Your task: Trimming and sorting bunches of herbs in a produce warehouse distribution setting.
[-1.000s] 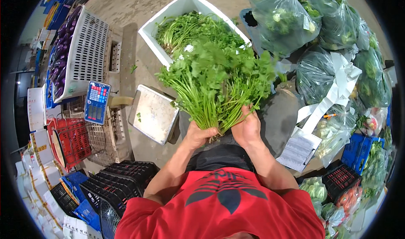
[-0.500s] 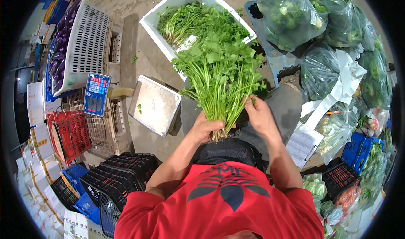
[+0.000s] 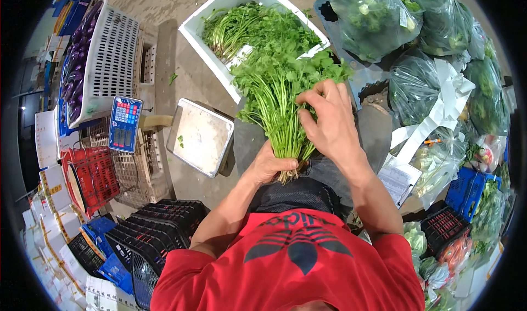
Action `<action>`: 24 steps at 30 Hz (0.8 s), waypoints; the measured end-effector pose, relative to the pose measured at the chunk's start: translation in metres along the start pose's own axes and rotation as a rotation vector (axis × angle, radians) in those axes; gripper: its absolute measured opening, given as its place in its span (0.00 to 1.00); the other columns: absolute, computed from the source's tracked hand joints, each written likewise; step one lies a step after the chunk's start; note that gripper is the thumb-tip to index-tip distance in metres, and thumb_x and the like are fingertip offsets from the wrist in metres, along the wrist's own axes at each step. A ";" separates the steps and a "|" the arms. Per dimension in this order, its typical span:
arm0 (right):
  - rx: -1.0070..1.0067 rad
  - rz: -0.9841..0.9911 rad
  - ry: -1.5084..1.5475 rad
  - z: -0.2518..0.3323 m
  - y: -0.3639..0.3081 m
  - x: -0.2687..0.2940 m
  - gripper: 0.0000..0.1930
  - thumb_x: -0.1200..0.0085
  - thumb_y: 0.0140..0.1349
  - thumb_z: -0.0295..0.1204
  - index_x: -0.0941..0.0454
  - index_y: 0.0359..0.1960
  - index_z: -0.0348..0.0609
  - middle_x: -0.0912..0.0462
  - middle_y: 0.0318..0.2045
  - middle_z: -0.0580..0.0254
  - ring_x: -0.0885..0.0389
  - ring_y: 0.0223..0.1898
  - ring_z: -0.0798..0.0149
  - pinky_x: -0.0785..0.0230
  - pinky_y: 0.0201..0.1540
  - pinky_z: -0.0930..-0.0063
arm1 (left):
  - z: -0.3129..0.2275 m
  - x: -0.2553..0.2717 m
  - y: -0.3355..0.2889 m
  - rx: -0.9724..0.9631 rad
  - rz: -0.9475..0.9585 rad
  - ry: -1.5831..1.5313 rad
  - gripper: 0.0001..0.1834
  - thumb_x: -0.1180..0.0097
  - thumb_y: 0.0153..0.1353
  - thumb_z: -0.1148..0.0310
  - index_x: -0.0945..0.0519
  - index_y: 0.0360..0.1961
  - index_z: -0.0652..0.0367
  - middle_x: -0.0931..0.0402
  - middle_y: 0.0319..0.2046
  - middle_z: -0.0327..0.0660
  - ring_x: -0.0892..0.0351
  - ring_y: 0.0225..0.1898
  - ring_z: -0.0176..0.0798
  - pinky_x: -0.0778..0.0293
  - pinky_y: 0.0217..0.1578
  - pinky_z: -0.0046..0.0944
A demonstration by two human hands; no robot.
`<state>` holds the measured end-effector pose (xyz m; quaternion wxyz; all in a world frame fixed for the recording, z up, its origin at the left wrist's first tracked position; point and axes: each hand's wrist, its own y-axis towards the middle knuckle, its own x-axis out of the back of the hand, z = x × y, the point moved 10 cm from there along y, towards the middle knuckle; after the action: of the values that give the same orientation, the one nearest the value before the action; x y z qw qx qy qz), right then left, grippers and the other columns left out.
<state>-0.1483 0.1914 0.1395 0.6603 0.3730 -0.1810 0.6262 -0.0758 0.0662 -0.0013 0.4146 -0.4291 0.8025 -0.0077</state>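
A bunch of leafy green stems [image 3: 274, 100] is held upright-slanted above the person's lap, its root ends toward the red shirt [image 3: 351, 261] and its leafy tops fanning away, overlapping the near side of a white foam box [image 3: 211, 63] in this view. The left hand [image 3: 269, 164] is clamped on the bunch low down, thumb lying across the stems just above the pale root ends. The right hand [image 3: 328, 119] is over the right side of the bunch, its thumb and bent fingers apart with a gap between them; whether its fingertips touch the stems or leaves, I cannot tell.

The bunch looks light for its bulk. Its leaves seem soft and easily bruised, while the slim stems look crisp, springy where they spread and likely to snap if bent sharply. They may be a little slippery if damp (no wetness shows clearly here). The best place to take hold is the narrow gathered part just above the roots, where the left hand has it: firm enough to keep loose stems from sliding out, yet not crushing. The tops call for only a light touch.

More greens [image 3: 233, 34] lie inside the box, and a weighing scale's pale platform [image 3: 200, 138] stands to the left, well apart from the right hand.
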 end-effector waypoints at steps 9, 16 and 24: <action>0.170 -0.008 -0.004 0.037 -0.028 0.028 0.11 0.38 0.51 0.21 0.21 0.36 0.46 0.23 0.39 0.60 0.27 0.43 0.50 0.37 0.48 0.57 | -0.012 0.010 -0.002 -0.074 -0.112 -0.093 0.41 0.24 0.50 0.62 0.29 0.62 0.65 0.19 0.48 0.44 0.16 0.43 0.42 0.18 0.46 0.41; 0.003 0.079 -0.129 0.010 -0.055 0.018 0.10 0.40 0.51 0.23 0.21 0.37 0.46 0.22 0.34 0.64 0.27 0.41 0.54 0.38 0.46 0.58 | -0.011 0.021 0.005 -0.098 -0.143 -0.070 0.40 0.24 0.50 0.61 0.29 0.61 0.66 0.19 0.47 0.46 0.16 0.43 0.42 0.18 0.45 0.41; 0.153 0.228 0.086 0.040 -0.071 0.022 0.09 0.39 0.50 0.22 0.21 0.35 0.44 0.24 0.32 0.61 0.27 0.38 0.54 0.35 0.43 0.61 | -0.028 0.020 0.016 -0.224 -0.148 -0.249 0.39 0.27 0.55 0.51 0.28 0.59 0.66 0.18 0.48 0.50 0.14 0.38 0.42 0.16 0.36 0.37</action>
<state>-0.0674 0.1828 0.1622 0.5618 0.3721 -0.1456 0.7243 -0.1114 0.0524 -0.0017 0.4585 -0.5281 0.7071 0.1042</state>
